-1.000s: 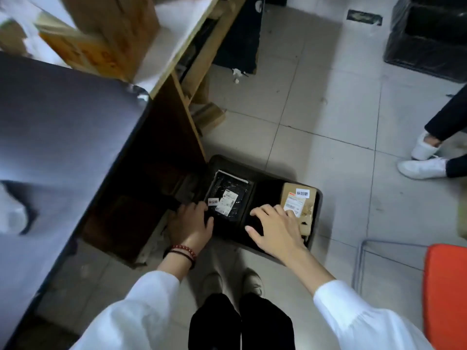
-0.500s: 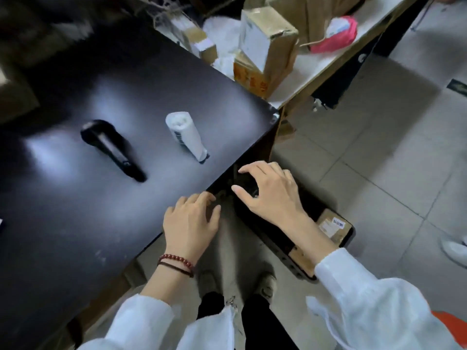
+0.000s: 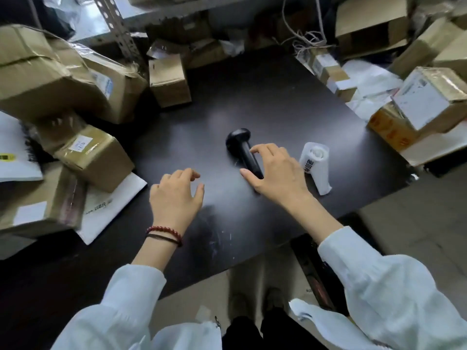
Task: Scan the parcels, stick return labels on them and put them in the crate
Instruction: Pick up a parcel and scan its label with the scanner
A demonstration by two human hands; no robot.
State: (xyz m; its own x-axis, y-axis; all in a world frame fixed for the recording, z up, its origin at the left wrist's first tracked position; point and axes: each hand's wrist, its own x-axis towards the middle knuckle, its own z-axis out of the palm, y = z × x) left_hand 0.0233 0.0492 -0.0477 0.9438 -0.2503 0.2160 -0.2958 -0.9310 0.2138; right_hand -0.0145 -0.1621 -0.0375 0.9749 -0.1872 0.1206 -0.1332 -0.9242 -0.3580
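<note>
While white fabric sleeves [image 3: 131, 299] are reaching in from the near edge, a dark crate [image 3: 312, 271] is showing only as a blurred strip on the floor under the table's near right side. The left hand [image 3: 174, 195] is poised over the smooth black table [image 3: 265, 97], fingers loosely curled and slightly apart, holding nothing; a red bead bracelet [image 3: 164, 229] is circling its wrist. To the right, the right hand [image 3: 274, 173] is arching over the handle of a glossy black scanner [image 3: 240, 142], which is lying flat with its rounded head pointing far. Its fingers are spread, thumb left of the handle, and whether they are touching it cannot be told. Just right of that hand a white paper label roll [image 3: 316, 165] is lying on its side, its black characters too blurred to read. At near left a flat white mailer [image 3: 111, 198], print partly reading 208, is lying under taped brown cardboard parcels [image 3: 93, 157] bearing white labels. At far right a box [image 3: 427, 102] with a large white label is sitting against an orange box [image 3: 389, 130].
</note>
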